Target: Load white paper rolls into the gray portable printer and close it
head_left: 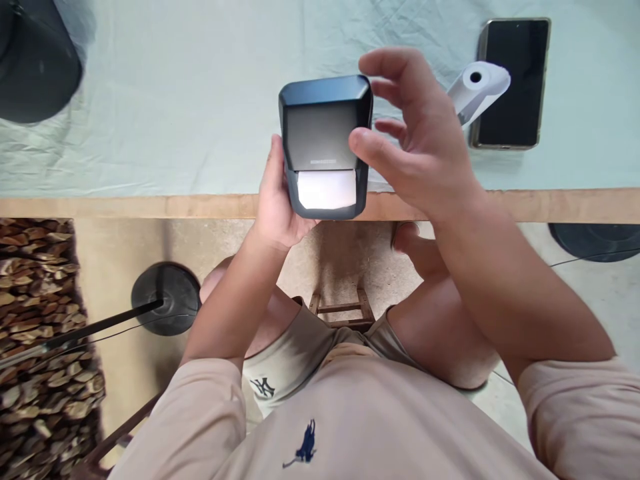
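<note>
A black portable receipt printer (320,133) is held up above the table's front edge, with a strip of white paper (327,189) showing at its lower end. My left hand (280,193) grips it from beneath and along its left side; most of those fingers are hidden behind it. At the right side is my right hand (420,127), its fingers apart and curved. The right thumb tip overlaps the printer's lid in view; whether it touches, I cannot tell. Beyond that hand lies a white paper roll (475,87) with a loose end, partly over a phone (517,80).
A pale green cloth (200,100) covers the table, whose wooden edge (150,205) runs across the view. At the upper left stands a dark container (37,67). Below are a round black stand base (166,297), stacked firewood (40,347) and a wooden stool (343,310).
</note>
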Demonstrator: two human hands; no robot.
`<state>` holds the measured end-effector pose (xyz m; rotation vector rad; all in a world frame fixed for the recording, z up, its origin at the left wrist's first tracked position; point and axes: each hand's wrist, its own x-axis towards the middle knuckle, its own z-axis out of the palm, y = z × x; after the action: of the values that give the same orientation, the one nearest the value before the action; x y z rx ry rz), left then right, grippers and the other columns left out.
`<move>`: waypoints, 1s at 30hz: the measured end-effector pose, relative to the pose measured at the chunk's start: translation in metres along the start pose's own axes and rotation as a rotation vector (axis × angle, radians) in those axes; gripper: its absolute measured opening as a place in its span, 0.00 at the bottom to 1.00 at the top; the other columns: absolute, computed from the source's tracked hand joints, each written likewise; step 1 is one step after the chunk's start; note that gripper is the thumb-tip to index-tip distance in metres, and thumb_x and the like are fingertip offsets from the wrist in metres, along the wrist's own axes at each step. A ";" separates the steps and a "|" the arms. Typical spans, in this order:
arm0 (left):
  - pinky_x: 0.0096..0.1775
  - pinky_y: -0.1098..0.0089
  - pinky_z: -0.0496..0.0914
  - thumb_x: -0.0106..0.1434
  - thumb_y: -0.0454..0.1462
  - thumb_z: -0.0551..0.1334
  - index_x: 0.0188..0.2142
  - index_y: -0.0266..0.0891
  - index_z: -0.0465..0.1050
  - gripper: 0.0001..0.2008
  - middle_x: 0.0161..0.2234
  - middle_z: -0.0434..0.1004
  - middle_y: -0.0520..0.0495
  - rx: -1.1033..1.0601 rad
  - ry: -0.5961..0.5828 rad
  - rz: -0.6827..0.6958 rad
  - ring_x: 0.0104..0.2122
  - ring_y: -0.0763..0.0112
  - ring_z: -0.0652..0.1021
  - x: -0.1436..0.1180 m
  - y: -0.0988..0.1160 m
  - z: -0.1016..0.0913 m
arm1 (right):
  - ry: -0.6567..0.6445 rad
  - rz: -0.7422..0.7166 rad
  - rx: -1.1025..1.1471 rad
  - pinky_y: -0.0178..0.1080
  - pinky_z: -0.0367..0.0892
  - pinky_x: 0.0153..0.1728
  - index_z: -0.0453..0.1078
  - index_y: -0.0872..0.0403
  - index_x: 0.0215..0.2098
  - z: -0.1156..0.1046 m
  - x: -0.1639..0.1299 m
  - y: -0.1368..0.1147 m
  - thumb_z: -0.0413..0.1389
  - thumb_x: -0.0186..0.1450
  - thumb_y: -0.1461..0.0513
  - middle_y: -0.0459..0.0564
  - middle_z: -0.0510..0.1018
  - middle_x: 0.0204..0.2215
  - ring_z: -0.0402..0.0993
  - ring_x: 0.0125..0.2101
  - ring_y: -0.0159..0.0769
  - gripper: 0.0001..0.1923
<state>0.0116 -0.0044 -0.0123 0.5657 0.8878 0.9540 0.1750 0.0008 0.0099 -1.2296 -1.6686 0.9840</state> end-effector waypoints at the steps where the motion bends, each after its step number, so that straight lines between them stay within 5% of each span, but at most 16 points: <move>1: 0.49 0.60 0.76 0.68 0.55 0.40 0.50 0.34 0.71 0.33 0.43 0.78 0.42 -0.034 -0.044 0.000 0.54 0.54 0.74 0.001 0.000 0.000 | -0.018 -0.036 -0.023 0.33 0.69 0.49 0.57 0.48 0.55 -0.003 0.000 0.000 0.56 0.59 0.59 0.47 0.62 0.58 0.62 0.57 0.33 0.26; 5: 0.52 0.58 0.74 0.70 0.53 0.43 0.48 0.34 0.72 0.29 0.48 0.76 0.42 -0.112 -0.176 0.017 0.54 0.53 0.73 0.002 -0.002 -0.007 | -0.155 -0.142 -0.073 0.35 0.69 0.55 0.56 0.45 0.58 -0.011 -0.002 0.001 0.60 0.55 0.62 0.44 0.60 0.60 0.60 0.60 0.32 0.34; 10: 0.50 0.62 0.76 0.70 0.48 0.46 0.48 0.34 0.72 0.24 0.47 0.77 0.41 -0.089 -0.169 0.020 0.54 0.54 0.73 0.003 -0.004 -0.010 | -0.141 -0.189 -0.169 0.35 0.73 0.50 0.53 0.42 0.59 -0.013 -0.006 0.003 0.62 0.54 0.59 0.42 0.58 0.60 0.60 0.59 0.33 0.37; 14: 0.45 0.64 0.77 0.69 0.53 0.43 0.47 0.35 0.72 0.29 0.47 0.76 0.42 -0.061 -0.197 0.005 0.56 0.54 0.72 0.002 -0.004 -0.006 | 0.173 -0.193 -0.312 0.34 0.71 0.37 0.61 0.49 0.49 -0.013 -0.007 -0.007 0.60 0.57 0.50 0.45 0.66 0.50 0.70 0.42 0.29 0.25; 18: 0.38 0.67 0.78 0.69 0.47 0.50 0.48 0.36 0.71 0.20 0.52 0.73 0.43 0.011 -0.229 -0.013 0.54 0.54 0.73 0.000 -0.006 -0.011 | 0.479 -0.207 -0.182 0.32 0.66 0.29 0.62 0.52 0.44 -0.014 -0.004 -0.012 0.50 0.67 0.56 0.43 0.67 0.40 0.63 0.24 0.16 0.11; 23: 0.44 0.64 0.77 0.66 0.45 0.55 0.49 0.42 0.71 0.16 0.56 0.70 0.48 0.082 -0.223 -0.029 0.57 0.51 0.70 0.001 -0.010 -0.017 | 0.228 -0.296 -0.353 0.35 0.66 0.34 0.63 0.54 0.33 -0.015 -0.003 -0.008 0.50 0.65 0.61 0.44 0.71 0.30 0.71 0.34 0.27 0.04; 27: 0.45 0.62 0.76 0.62 0.46 0.61 0.56 0.44 0.66 0.23 0.49 0.74 0.46 0.095 -0.198 0.066 0.54 0.51 0.73 0.003 -0.011 -0.013 | -0.003 -0.124 -0.730 0.47 0.65 0.44 0.67 0.48 0.39 -0.014 -0.001 -0.008 0.53 0.60 0.60 0.45 0.76 0.36 0.69 0.41 0.41 0.08; 30: 0.41 0.66 0.76 0.60 0.46 0.63 0.57 0.46 0.64 0.26 0.47 0.74 0.45 0.127 -0.175 0.094 0.51 0.54 0.76 0.003 -0.012 -0.010 | -0.081 0.010 -0.829 0.50 0.65 0.41 0.68 0.45 0.45 -0.011 0.003 -0.013 0.56 0.57 0.58 0.47 0.76 0.38 0.68 0.43 0.46 0.16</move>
<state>0.0096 -0.0070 -0.0276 0.7933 0.7737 0.9221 0.1803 0.0023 0.0262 -1.7224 -2.2330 0.3209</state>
